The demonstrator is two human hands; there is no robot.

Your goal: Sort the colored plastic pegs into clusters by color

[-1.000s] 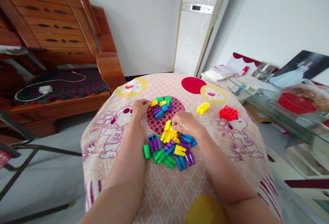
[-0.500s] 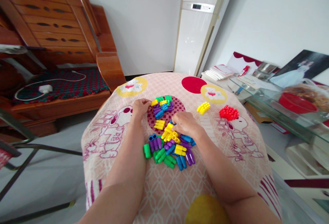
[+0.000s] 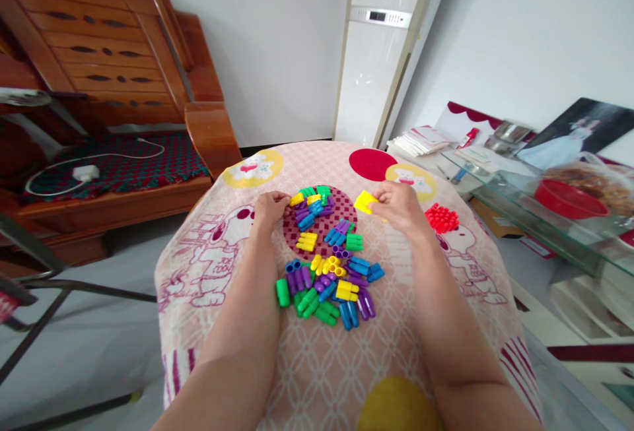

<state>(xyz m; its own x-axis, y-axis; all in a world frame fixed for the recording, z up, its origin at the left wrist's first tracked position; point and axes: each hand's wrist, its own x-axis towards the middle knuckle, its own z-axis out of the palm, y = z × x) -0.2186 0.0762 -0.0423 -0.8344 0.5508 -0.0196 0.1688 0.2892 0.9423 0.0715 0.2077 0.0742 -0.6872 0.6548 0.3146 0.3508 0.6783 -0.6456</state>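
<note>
My right hand (image 3: 399,206) pinches a yellow plastic toy block (image 3: 364,201), made of joined tubes, at the far right of the pile. My left hand (image 3: 271,207) is closed at the far left, its fingertips against the end of another yellow block (image 3: 296,199). Beside that lie green blocks (image 3: 323,191) and blue blocks (image 3: 307,222). Nearer me is a loose heap with a purple block (image 3: 300,279), a green block (image 3: 282,292) and a yellow block (image 3: 347,290). Several red blocks (image 3: 442,218) stand grouped to the right of my right hand.
A patterned cloth (image 3: 212,332) covers the round table. On the right is a glass shelf (image 3: 539,200) bearing a red bowl (image 3: 569,197) and papers. A wooden bench (image 3: 113,88) stands at the left, and a tall white cabinet unit (image 3: 374,74) at the back.
My right hand has moved from the heap toward the back right with a yellow block in it. Purple, blue and green blocks it covered now show. My left hand has stayed in place.
</note>
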